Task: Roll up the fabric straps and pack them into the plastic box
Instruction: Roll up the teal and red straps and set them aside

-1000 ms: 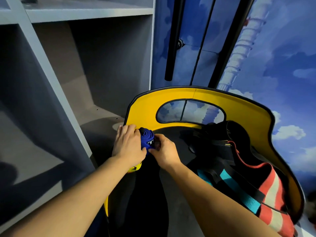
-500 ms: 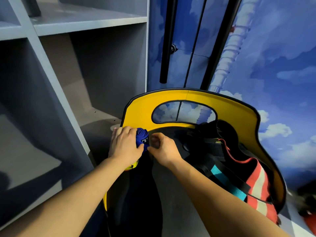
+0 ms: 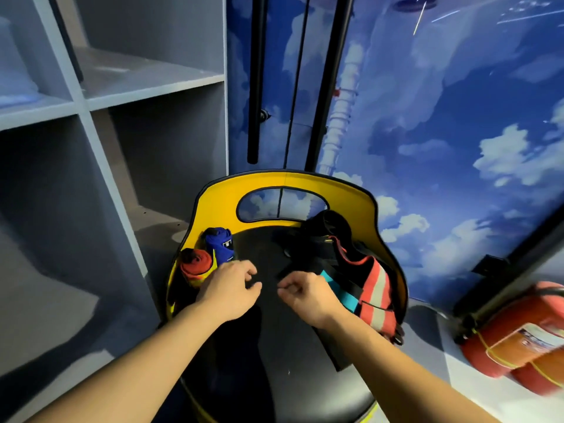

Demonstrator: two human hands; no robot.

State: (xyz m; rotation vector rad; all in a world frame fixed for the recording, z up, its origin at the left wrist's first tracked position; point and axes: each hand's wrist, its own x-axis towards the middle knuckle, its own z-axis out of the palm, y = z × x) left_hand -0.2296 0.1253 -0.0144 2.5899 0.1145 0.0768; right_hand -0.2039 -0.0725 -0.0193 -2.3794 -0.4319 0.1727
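Observation:
A rolled blue strap (image 3: 220,245) stands at the left rear of the black seat (image 3: 268,346), against the yellow chair back (image 3: 345,190). Next to it, further left, sits a rolled red-orange strap (image 3: 195,265). A loose pile of straps (image 3: 360,270), black, teal and red-and-white striped, lies on the right side of the seat. My left hand (image 3: 229,286) hovers just in front of the two rolls, fingers relaxed, holding nothing. My right hand (image 3: 305,294) hovers beside the pile with fingers loosely curled, and nothing shows in it.
Grey shelving (image 3: 146,87) stands close on the left. Black poles (image 3: 254,87) and a blue cloud-painted wall (image 3: 457,132) rise behind the chair. Red fire extinguishers (image 3: 518,340) lie on the floor at the right.
Both hands have let go of the blue roll and drawn back toward me. The blue roll now stands free beside the red-orange roll. The view has tilted up and widened.

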